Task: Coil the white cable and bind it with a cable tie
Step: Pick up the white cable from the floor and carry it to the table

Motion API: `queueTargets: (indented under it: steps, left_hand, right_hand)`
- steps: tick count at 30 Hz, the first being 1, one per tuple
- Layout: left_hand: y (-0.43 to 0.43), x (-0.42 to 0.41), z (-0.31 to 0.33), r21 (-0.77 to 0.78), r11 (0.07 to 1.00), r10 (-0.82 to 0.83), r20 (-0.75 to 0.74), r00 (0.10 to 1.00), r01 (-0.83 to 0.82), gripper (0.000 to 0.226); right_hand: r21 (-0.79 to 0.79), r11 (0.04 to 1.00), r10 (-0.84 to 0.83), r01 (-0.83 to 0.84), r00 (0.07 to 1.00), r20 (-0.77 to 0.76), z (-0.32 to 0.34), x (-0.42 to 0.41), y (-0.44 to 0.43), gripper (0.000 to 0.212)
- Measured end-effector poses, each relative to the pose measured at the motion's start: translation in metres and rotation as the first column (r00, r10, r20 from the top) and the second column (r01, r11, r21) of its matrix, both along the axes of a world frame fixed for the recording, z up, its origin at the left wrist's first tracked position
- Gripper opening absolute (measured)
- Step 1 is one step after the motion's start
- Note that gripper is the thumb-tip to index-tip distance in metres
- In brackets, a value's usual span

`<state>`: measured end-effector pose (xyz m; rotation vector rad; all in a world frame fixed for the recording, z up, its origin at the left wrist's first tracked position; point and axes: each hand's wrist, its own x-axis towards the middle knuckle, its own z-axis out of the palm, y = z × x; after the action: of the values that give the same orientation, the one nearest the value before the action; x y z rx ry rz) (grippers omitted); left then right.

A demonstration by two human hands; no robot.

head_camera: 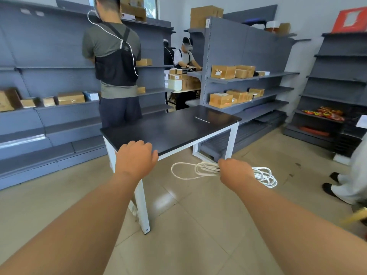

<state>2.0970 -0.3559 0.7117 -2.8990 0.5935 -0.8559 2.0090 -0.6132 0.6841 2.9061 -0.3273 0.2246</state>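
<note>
My right hand [235, 171] grips a bundle of white cable [195, 170] in mid-air, below the near edge of the table. Loops stick out to the left of my fist and more loops hang out to its right. My left hand [137, 155] is held in front of the table's near left edge with its fingers curled loosely and nothing in it. A thin white cable tie [202, 119] lies on the black table top [168, 132], toward the far right.
The table has white metal legs [143, 211] on a tiled floor. A person [117, 62] stands just behind the table's left end. Another person's legs and shoes [337, 185] are at the right. Grey shelving with cardboard boxes [223, 72] lines the room.
</note>
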Motion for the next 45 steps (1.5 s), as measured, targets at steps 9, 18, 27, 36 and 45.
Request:
queueTargets:
  steps: [9,18,27,36,45]
  left_hand:
    - [-0.104,0.124,0.011,-0.029,0.995,0.097,-0.019,0.995,-0.097,0.034]
    - [-0.155,0.212,0.003,-0.028,0.992,0.123,-0.058,0.991,-0.125,0.034]
    - [-0.179,0.331,-0.007,-0.045,0.985,0.162,-0.041,0.986,-0.164,0.034]
    - [-0.19,0.459,0.0,-0.023,0.977,0.209,-0.037,0.977,-0.21,0.035]
    - [-0.169,0.533,-0.014,-0.008,0.945,0.327,-0.081,0.942,-0.328,0.036]
  right_hand:
    - [-0.049,0.996,0.076,-0.074,0.997,0.028,0.023,0.143,-0.104,0.023]
    - [-0.019,0.992,0.123,-0.122,0.992,0.006,0.013,0.238,-0.155,0.025]
    - [-0.012,0.985,0.173,-0.174,0.984,-0.034,0.0,0.37,-0.182,0.024]
    - [-0.009,0.971,0.24,-0.24,0.971,-0.001,0.009,0.515,-0.191,0.021]
    - [0.029,0.915,0.403,-0.402,0.914,-0.039,-0.007,0.623,-0.161,0.021]
